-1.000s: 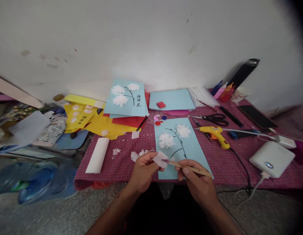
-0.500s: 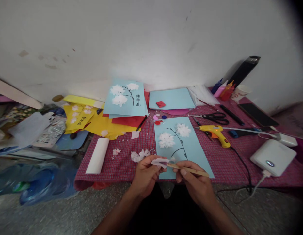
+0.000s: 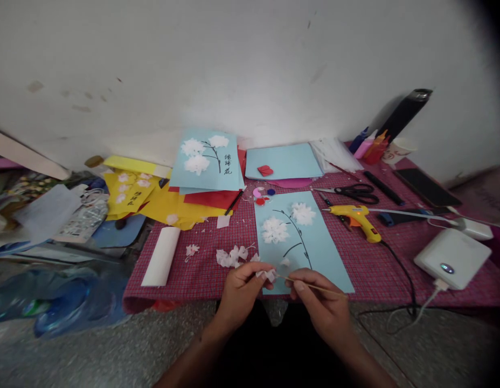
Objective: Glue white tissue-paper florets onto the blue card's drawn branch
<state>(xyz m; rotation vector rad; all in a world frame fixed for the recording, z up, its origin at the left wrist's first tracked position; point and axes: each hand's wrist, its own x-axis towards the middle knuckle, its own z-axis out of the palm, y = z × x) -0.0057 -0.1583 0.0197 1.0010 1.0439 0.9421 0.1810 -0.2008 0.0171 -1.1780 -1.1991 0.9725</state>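
Between its fingertips, my left hand pinches a small crumpled piece of white tissue paper. My right hand is closed on a thin wooden stick, whose left tip reaches the tissue. Both hands are over the near edge of a blue sheet, which bears a drawn black branch and two white paper flowers. Left of the sheet, more crumpled white tissue pieces lie on the red checked cloth.
A yellow glue gun, black scissors and a white box are on the right. A white paper roll lies at left. Behind stand stacked blue cards, paint bottles and a black cylinder.
The tissue in my left hand has gone from a flatter, longer strip to a small crumpled bunch around the stick's tip. The stick now shows its narrow side.
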